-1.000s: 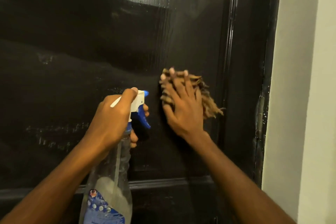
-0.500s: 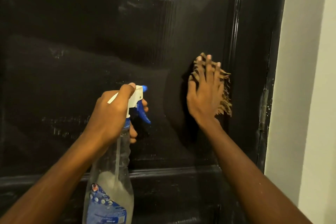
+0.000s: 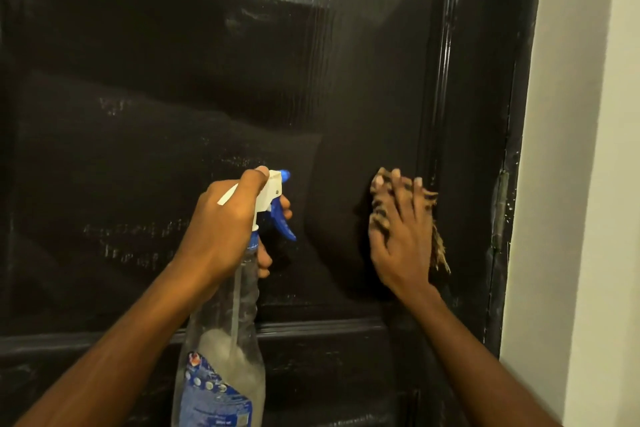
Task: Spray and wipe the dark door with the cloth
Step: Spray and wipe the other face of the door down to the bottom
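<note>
Right hand (image 3: 401, 239), fingers spread, is pressing the frayed tan cloth (image 3: 381, 208) against the glossy dark door (image 3: 207, 80); left hand (image 3: 221, 229) is gripping the clear, blue-triggered spray bottle (image 3: 225, 357).

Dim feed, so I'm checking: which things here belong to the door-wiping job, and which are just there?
In the job: dark door; cloth under the right hand; spray bottle in the left hand.
Just there: pale wall on the right.

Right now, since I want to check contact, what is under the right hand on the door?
A frayed tan cloth lies under the right hand, pressed against the dark door; its fringe shows beyond the hand. The cloth's middle and the door behind it are covered.
</note>
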